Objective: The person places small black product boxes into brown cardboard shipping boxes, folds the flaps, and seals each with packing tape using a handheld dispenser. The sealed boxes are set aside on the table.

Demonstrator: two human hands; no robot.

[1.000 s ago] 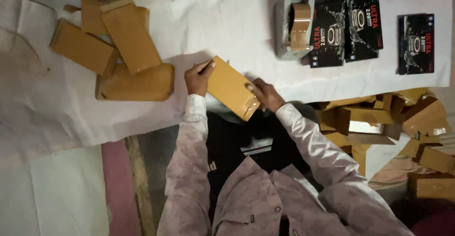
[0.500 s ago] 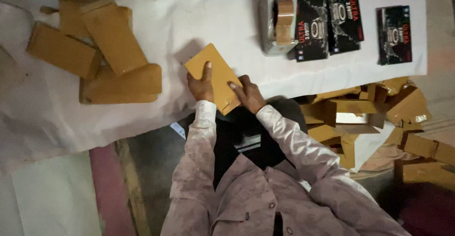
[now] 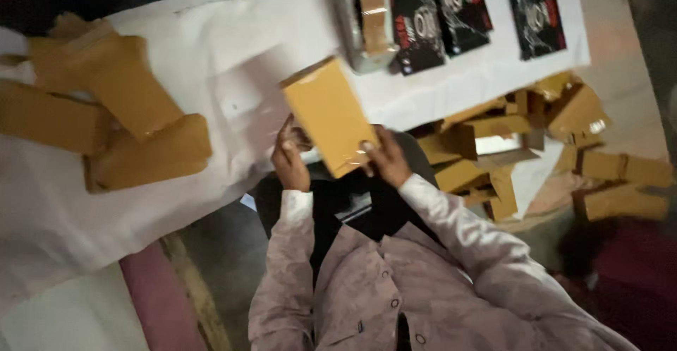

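Since half a second ago the brown padded envelope has come up off the worktop and now stands tilted in the air, its lower end toward the person's chest and its upper end leaning out over the white covering. The left hand is curled around the envelope's lower left edge, partly hidden behind it, and the right hand is closed on the lower right corner with the thumb pressed on the face, so both hands grip it from below, seemingly to leave the long flat face free. To the left a loose heap of similar brown envelopes lies on the white covering, overlapping at odd angles and well apart from the one held. Farther along the worktop a tape dispenser with a roll of brown tape stands just beside two dark flat packets, with a third dark packet a little apart. Off the worktop's edge, to the person's right, folded cardboard boxes lie in a jumble on the floor.
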